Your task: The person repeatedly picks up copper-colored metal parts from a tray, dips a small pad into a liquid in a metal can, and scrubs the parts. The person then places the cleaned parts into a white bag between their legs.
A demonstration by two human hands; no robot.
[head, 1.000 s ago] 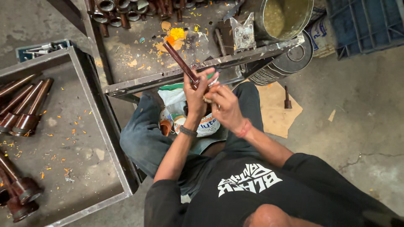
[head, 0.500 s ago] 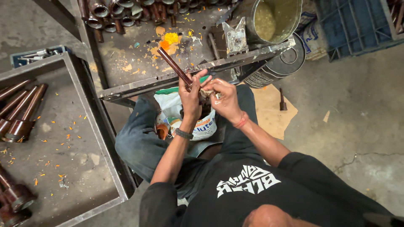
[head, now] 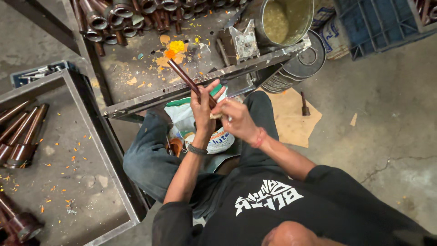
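Note:
My left hand (head: 203, 108) grips a long brown metal rod (head: 185, 78) near its lower end; the rod slants up and left over the metal tray, and its far tip has an orange cap beside a heap of orange and yellow scraps (head: 172, 49). Close against it, my right hand (head: 235, 118) is closed on a small pale piece at the rod's lower end. What that piece is I cannot make out. Below both hands, between my knees, lies a white and green bag (head: 191, 119).
A steel tray (head: 136, 75) ahead holds a row of brown tubes (head: 114, 18) and a small metal block (head: 245, 42). A metal bucket (head: 284, 18) of yellowish material stands at right, beside stacked round tins (head: 298, 64). Another tray (head: 59, 150) at left holds brown tubes (head: 20, 134). A cardboard sheet (head: 291, 114) lies on the floor.
Both hands have stayed on the rod, which still slants up and left. My head has moved, so the whole scene has slid across the view.

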